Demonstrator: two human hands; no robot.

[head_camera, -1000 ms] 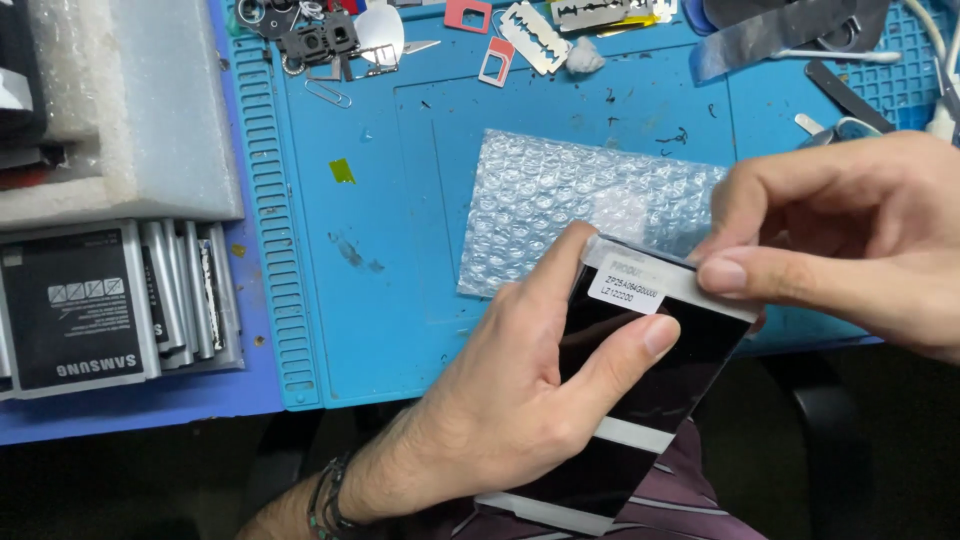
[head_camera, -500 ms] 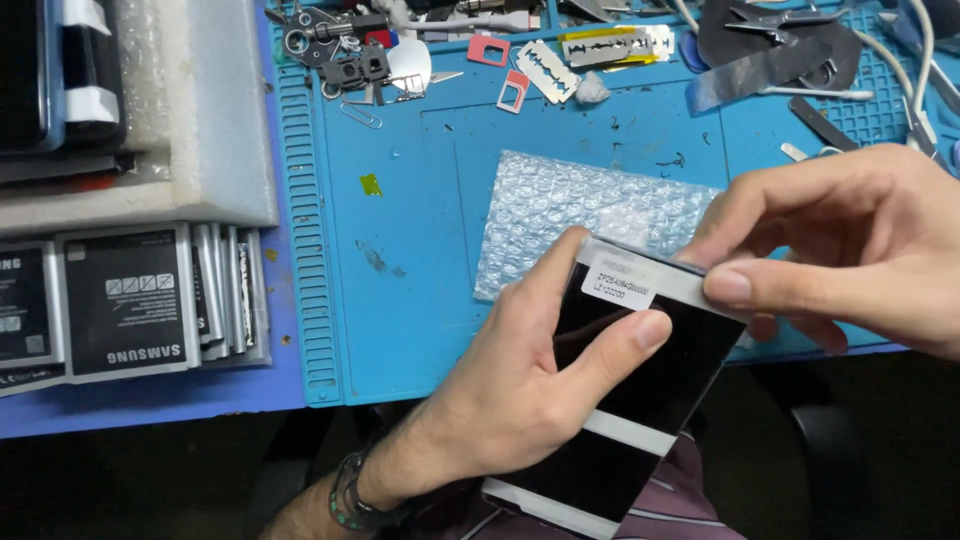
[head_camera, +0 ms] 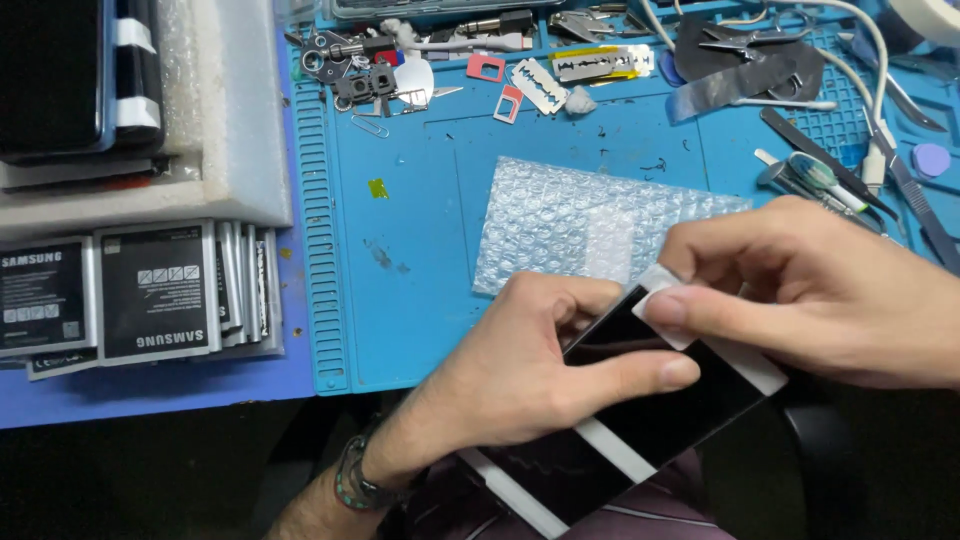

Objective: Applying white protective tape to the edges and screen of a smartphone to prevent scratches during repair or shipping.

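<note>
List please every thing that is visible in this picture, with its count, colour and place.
phone screen panel: one, black with white strips, held at bottom centre
bubble wrap pouch: one, clear, on the mat's middle
work mat: one, blue, covering the bench
phone batteries: a row, black and grey, left
foam block: one, white, upper left
razor blade: one, silver, mat's top
small tools and parts: many, mixed colours, along the top and right
left hand: grips the panel's edge
right hand: pinches a white tab at the panel's top
</note>
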